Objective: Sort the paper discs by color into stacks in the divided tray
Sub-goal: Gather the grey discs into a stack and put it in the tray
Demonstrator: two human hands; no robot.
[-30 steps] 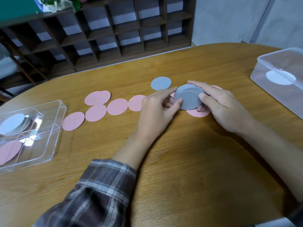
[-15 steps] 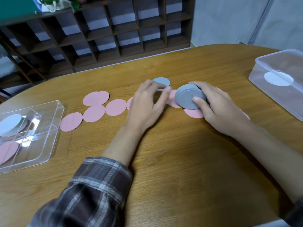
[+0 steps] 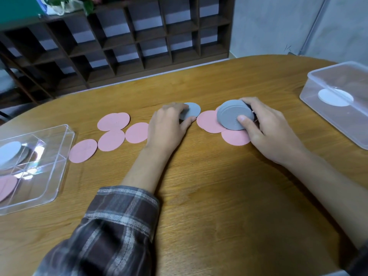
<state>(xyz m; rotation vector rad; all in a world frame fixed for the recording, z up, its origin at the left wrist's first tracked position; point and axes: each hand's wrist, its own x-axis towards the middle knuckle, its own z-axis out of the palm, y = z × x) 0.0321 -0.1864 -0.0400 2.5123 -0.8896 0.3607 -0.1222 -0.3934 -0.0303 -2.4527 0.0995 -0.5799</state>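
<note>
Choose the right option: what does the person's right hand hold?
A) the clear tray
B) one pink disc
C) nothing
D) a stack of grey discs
D: the right hand holds a stack of grey discs, tilted above pink discs lying on the table.
</note>
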